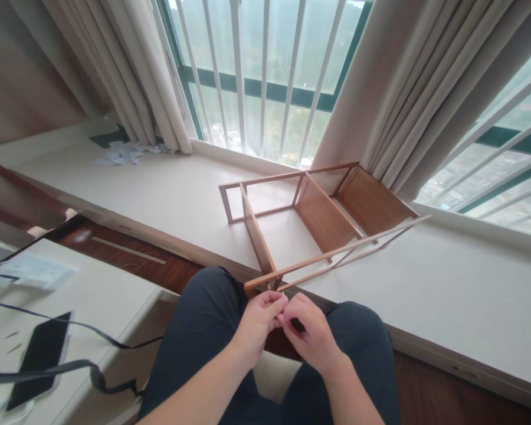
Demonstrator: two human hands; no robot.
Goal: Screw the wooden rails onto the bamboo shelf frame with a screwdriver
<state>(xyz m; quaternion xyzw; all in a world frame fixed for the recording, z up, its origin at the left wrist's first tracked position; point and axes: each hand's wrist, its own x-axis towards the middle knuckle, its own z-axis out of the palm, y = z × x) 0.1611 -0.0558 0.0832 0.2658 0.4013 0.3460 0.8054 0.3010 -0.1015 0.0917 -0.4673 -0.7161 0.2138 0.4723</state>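
My left hand (261,321) and my right hand (308,327) meet above my lap, fingers closed in a pinch. Between their fingertips a small, thin, pale piece (283,294) sticks up; its kind is too small to make out. Just beyond the hands, a brown wooden shelf frame (323,260) lies on its side on the white window ledge (190,195). Its near corner reaches over the ledge edge toward my fingers. Several panels span the frame, among them a wide middle panel (325,215) and a far end panel (371,200).
At left, a white table (110,295) carries a black-screened phone (42,357), dark straps (84,369), small thin pieces (13,341) and a clear plastic bag (35,271). Paper scraps (124,153) lie on the ledge below a curtain (128,65). Barred windows (265,77) stand behind.
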